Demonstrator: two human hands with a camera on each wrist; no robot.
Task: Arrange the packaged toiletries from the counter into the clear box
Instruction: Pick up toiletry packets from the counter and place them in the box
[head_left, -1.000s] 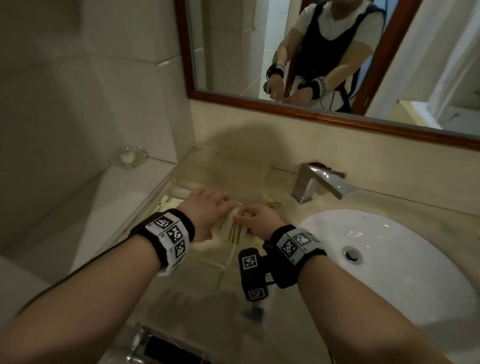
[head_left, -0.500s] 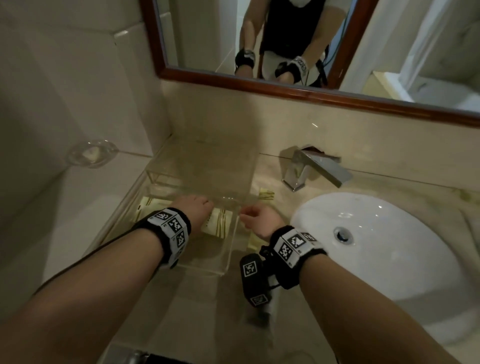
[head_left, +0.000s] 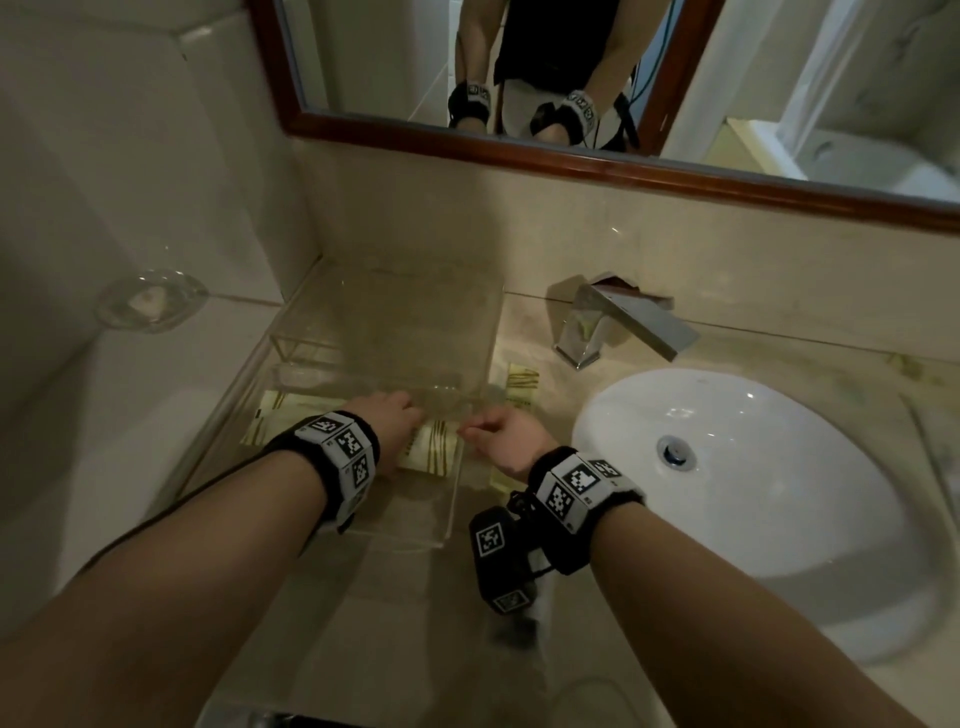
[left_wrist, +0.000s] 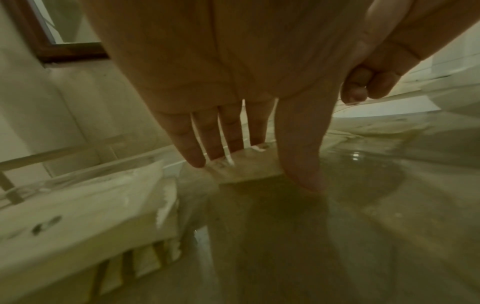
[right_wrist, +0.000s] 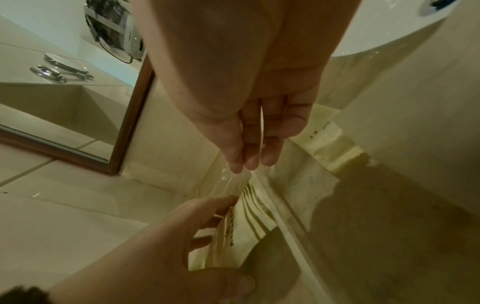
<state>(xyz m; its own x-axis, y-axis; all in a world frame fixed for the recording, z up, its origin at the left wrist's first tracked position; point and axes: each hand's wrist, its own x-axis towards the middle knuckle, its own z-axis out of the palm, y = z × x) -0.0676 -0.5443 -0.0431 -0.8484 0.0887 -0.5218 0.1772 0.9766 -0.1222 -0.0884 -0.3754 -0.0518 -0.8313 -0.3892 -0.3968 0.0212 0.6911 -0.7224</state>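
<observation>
A clear box (head_left: 447, 540) stands on the counter left of the sink, its lid up at the back. My left hand (head_left: 400, 415) reaches inside it and holds a cream packet with olive stripes (head_left: 436, 449) between straight fingers and thumb, low on the box floor (left_wrist: 249, 174). A second striped packet (head_left: 280, 410) lies at the box's left side. Another packet (head_left: 522, 384) lies on the counter outside, right of the box. My right hand (head_left: 478, 428) pinches the top edge of the box's right wall (right_wrist: 241, 166).
The white sink (head_left: 597, 415) sits close on the right with a chrome faucet (head_left: 613, 322) behind it. A glass soap dish (head_left: 150, 301) rests on the ledge to the left. The tiled wall and the wood-framed mirror (head_left: 519, 150) close off the back.
My left hand has gone down into the box with the striped packet. My right hand has let go of the packet and now pinches the box's right wall.
</observation>
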